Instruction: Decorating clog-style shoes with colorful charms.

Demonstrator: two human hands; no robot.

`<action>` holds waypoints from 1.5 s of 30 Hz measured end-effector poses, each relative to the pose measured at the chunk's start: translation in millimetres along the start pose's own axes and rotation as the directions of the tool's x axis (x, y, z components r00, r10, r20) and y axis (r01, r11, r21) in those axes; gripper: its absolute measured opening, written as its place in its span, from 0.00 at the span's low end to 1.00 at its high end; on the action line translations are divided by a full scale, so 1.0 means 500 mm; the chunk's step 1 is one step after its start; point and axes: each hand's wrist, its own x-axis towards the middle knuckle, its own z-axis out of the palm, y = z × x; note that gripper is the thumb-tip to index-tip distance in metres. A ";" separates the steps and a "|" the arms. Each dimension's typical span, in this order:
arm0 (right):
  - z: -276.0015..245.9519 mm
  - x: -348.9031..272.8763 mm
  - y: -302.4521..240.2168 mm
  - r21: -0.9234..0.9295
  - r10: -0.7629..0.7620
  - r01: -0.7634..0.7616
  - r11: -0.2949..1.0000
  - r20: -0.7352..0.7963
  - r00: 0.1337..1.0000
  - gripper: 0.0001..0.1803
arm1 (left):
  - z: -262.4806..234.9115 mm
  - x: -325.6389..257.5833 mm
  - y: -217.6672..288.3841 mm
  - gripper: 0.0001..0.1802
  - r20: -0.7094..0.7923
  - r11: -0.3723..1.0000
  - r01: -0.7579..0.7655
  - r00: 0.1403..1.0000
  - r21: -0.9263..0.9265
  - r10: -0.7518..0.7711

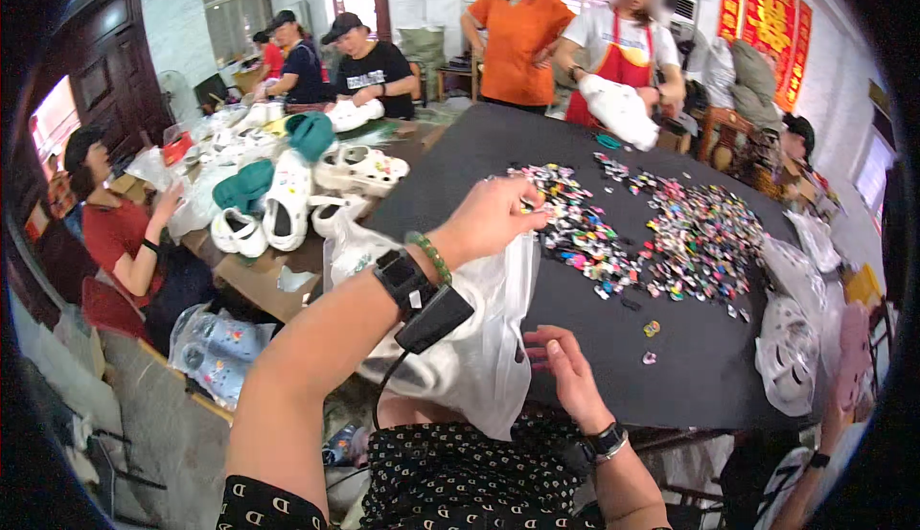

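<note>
My left hand (494,216) reaches over the near left edge of a pile of small colourful shoe charms (585,233). Its fingers are pinched together; what they hold, if anything, I cannot make out. Under my left forearm, a clear plastic bag (503,338) with white clogs (431,367) inside leans between my lap and the table edge. Beside the bag's right side is my right hand (570,377), palm turned inward and fingers loosely apart, with nothing visible in them. Its fingertips come close to the bag; whether they touch it I cannot tell.
The black tabletop (460,161) carries a second charm heap (704,238) and bagged clogs (791,348) at the right. White and green clogs (287,199) pile up on the left table. Several people work around; one (623,60) across holds a white bundle. Bagged blue clogs (225,343) lie lower left.
</note>
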 end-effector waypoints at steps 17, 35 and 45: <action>0.008 0.006 0.045 -0.101 -0.022 0.002 0.995 -0.193 0.981 0.38 | 0.019 -0.256 0.075 0.11 -0.117 0.977 -0.137 0.981 0.166 0.158; 0.067 0.109 -0.012 -0.712 0.026 0.214 0.669 0.311 0.950 0.18 | -0.005 -0.544 -0.124 0.33 -0.614 0.796 0.558 0.720 0.235 -0.323; 0.059 0.080 -0.028 0.393 0.228 -0.441 0.807 0.481 0.846 0.17 | 0.010 -0.588 -0.205 0.31 -0.565 0.829 0.514 0.626 -0.219 -0.537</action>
